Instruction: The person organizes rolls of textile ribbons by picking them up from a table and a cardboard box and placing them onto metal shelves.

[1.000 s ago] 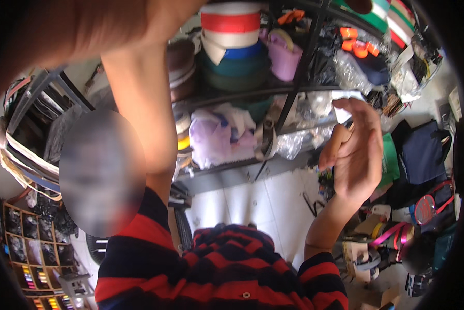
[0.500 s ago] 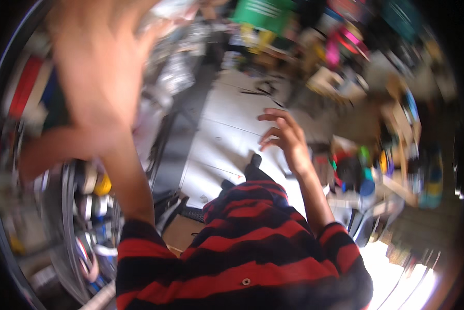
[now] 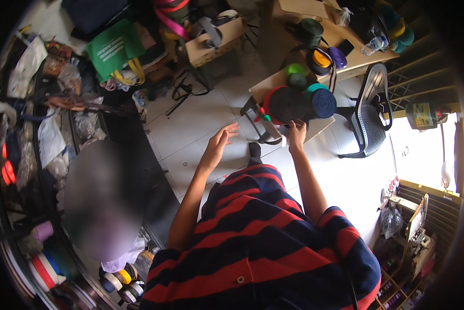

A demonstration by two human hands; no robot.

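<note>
My left hand [image 3: 220, 147] is held out over the pale tiled floor, fingers stretched and nothing in them. My right hand [image 3: 297, 135] is at the near edge of a small table [image 3: 322, 126], its fingers curled together. Whether it pinches something small is hidden. Just beyond it on that table lie rolls of webbing: a large dark roll with a red rim [image 3: 288, 105], a navy roll [image 3: 323, 103] and a bright green roll [image 3: 296, 69]. A small strip with green and red parts [image 3: 265, 117] shows beside the dark roll.
A black mesh chair [image 3: 370, 119] stands right of the small table. Another table [image 3: 353, 57] bears more rolls. A box of straps [image 3: 216, 44] and a green bag [image 3: 115, 49] are farther off. Cluttered shelving [image 3: 46, 129] lines the left, partly behind a blurred grey patch. Black strapping [image 3: 183, 90] lies on the floor.
My view has turned right, toward the rolls. My left hand has come down from high beside the left shelving to the middle. My right hand's spread fingers have curled in at the small table.
</note>
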